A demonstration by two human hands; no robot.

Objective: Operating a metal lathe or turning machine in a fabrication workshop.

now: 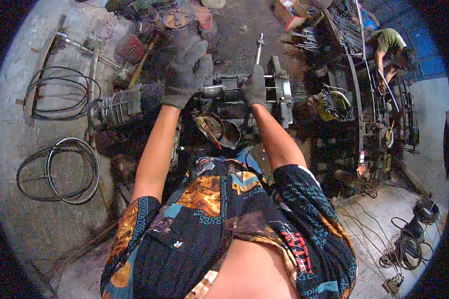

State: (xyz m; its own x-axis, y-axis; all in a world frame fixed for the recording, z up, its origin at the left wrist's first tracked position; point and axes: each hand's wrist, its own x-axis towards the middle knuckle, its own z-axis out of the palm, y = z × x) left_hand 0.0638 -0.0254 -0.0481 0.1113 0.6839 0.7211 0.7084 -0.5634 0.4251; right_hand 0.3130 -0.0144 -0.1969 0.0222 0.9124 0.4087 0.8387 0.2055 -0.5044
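My left hand [187,74], in a dark grey glove, is on the left part of a bench machine, beside its dark round housing. Its fingers are stretched out and somewhat apart, with nothing seen in them. A short shiny metal cylinder [214,91] lies level just right of that hand. My right hand [255,88], gloved alike, is closed around the lower part of a metal rod [260,49] that points up and away. Right of it stands a metal slide block [283,92] of the machine. Below, a blackened pan [231,133] sits under the machine.
A ribbed motor-like housing [119,107] is at left. Coiled black cables [60,169] hang or lie at far left. A red bucket [130,48] and cardboard box [290,14] stand beyond. Metal rods [308,40] lie at right, where another person [388,42] bends over a bench.
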